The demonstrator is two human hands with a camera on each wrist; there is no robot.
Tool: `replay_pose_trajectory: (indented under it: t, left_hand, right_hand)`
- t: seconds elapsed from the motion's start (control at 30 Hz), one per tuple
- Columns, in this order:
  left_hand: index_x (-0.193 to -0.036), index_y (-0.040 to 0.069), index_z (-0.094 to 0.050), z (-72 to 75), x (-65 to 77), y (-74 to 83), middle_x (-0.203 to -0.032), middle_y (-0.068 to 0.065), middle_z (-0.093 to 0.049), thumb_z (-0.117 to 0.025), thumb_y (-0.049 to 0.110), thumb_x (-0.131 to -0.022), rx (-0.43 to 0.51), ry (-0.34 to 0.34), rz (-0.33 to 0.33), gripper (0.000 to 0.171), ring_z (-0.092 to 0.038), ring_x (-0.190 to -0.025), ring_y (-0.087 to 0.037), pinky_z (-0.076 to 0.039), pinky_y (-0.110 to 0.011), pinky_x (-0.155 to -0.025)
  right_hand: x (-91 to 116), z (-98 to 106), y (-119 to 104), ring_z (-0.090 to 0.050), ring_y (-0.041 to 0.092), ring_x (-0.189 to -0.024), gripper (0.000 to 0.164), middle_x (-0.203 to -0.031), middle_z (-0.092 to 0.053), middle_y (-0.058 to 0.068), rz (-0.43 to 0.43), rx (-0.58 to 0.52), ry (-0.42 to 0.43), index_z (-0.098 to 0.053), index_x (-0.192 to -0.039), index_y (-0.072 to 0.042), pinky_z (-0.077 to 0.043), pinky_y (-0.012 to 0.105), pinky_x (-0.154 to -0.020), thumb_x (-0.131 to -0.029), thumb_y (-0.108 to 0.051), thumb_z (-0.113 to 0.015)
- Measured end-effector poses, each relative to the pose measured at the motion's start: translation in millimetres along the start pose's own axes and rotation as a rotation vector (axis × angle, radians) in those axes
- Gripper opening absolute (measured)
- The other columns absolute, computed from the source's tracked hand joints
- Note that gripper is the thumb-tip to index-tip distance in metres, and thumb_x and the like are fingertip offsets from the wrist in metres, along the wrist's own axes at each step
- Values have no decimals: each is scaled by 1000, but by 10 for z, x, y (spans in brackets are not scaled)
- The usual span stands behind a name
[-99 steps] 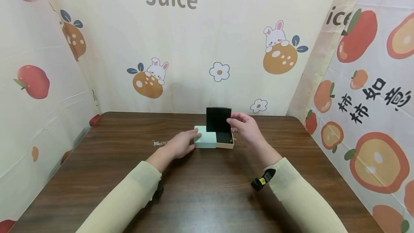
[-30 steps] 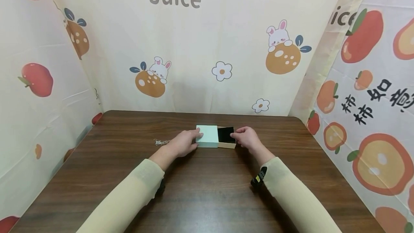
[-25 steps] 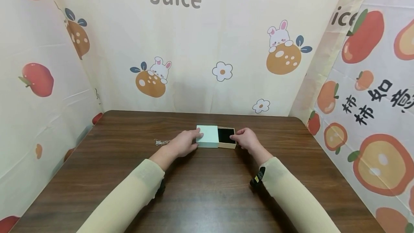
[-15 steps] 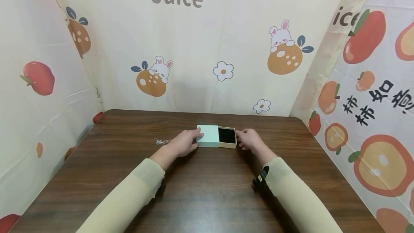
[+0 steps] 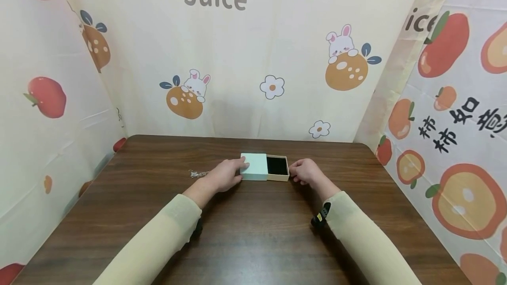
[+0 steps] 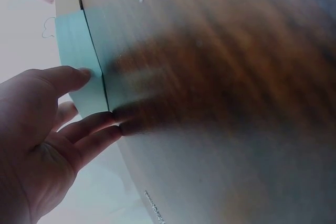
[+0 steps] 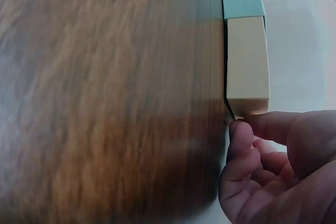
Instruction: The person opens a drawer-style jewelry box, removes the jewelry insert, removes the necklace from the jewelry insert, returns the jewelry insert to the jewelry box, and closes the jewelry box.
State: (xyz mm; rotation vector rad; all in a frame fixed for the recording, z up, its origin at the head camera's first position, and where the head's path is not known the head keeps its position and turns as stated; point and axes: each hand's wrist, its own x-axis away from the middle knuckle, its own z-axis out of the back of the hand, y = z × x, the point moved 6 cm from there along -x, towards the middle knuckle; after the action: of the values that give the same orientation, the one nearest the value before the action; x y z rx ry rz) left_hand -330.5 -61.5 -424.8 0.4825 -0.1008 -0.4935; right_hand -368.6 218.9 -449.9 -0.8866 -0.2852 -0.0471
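A small jewelry box lies on the brown wooden table, its mint-green sleeve (image 5: 253, 166) on the left and its cream drawer (image 7: 248, 59) sticking out on the right. Inside the drawer sits a flat black pad (image 5: 277, 166). My left hand (image 5: 225, 174) holds the sleeve's left end, thumb on one face and fingers along the edge, as the left wrist view shows. At the drawer's outer end, the thumb and forefinger of my right hand (image 5: 308, 172) pinch close against it; what lies between the fingertips is hidden. A silver chain (image 5: 197, 173) lies left of my left hand.
The dark wood tabletop (image 5: 253, 236) stretches in front of the box. A pale printed curtain (image 5: 233, 47) hangs behind the table, and more printed cloth (image 5: 455, 144) hangs at the right side.
The black pad stood upright in my right hand, then was laid flat into the drawer. My right hand has since drawn back to the drawer's outer end. My left hand stays on the sleeve.
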Motion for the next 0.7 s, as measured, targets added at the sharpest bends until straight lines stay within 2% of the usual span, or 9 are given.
replay_pose_trajectory:
  t: [0.7]
  left_hand:
    - [-159,6,-58,-17,-14,-13,-175,-15,-42,-70,9,-107,6,0,10,53,-46,-161,-33,-41,-49,-130]
  right_hand:
    - [-30,-112,-99,-64,16,-77,23,-89,-71,7,11,-11,25,-79,-112,2,-50,25,-60,-108,-14,-63]
